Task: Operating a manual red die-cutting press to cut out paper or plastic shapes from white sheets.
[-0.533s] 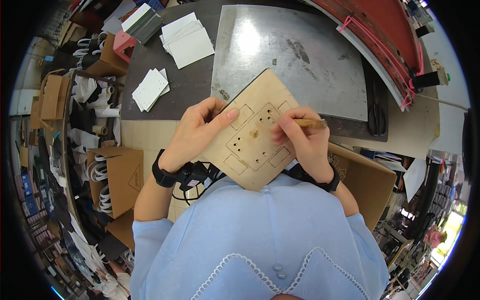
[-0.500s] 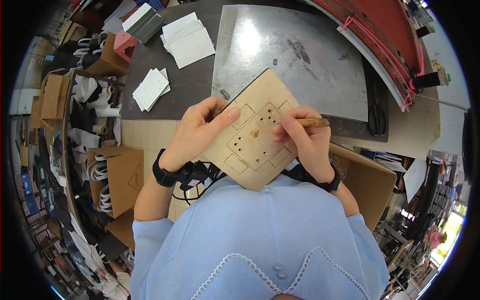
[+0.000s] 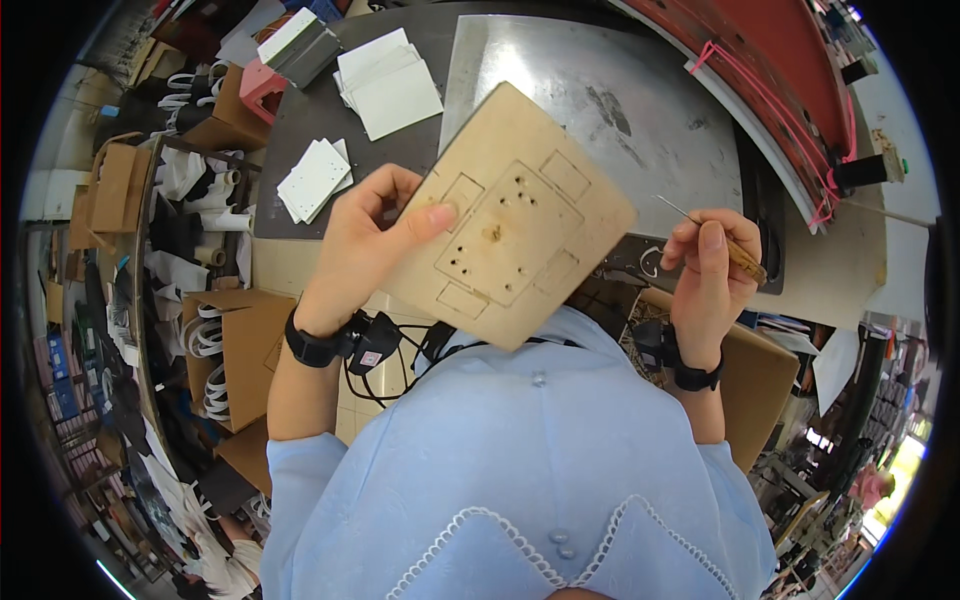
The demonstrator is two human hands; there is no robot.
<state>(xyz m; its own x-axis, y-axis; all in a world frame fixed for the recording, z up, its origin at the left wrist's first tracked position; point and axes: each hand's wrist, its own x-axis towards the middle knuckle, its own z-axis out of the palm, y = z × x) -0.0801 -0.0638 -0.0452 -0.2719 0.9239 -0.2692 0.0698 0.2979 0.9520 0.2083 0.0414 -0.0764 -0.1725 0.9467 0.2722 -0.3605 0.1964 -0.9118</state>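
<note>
My left hand (image 3: 360, 240) grips the left side of a tan square board (image 3: 510, 134), held tilted above my lap, with cut rectangular outlines and several small holes in its face. My right hand (image 3: 712, 285), to the right of the board and apart from it, is closed on an awl (image 3: 745, 260) with a wooden handle and a thin metal point aimed up and leftward.
A dark table (image 3: 300, 125) bears a metal plate (image 3: 640, 90) and white card stacks (image 3: 400, 90). A red machine frame (image 3: 780, 70) with pink cord stands at upper right. Cardboard boxes (image 3: 245, 360) and shelves flank me. A person in pink (image 3: 872, 485) is at far right.
My right hand has pulled away rightward from the board, lifting the awl's point off it. My left hand has moved the board up and slightly left.
</note>
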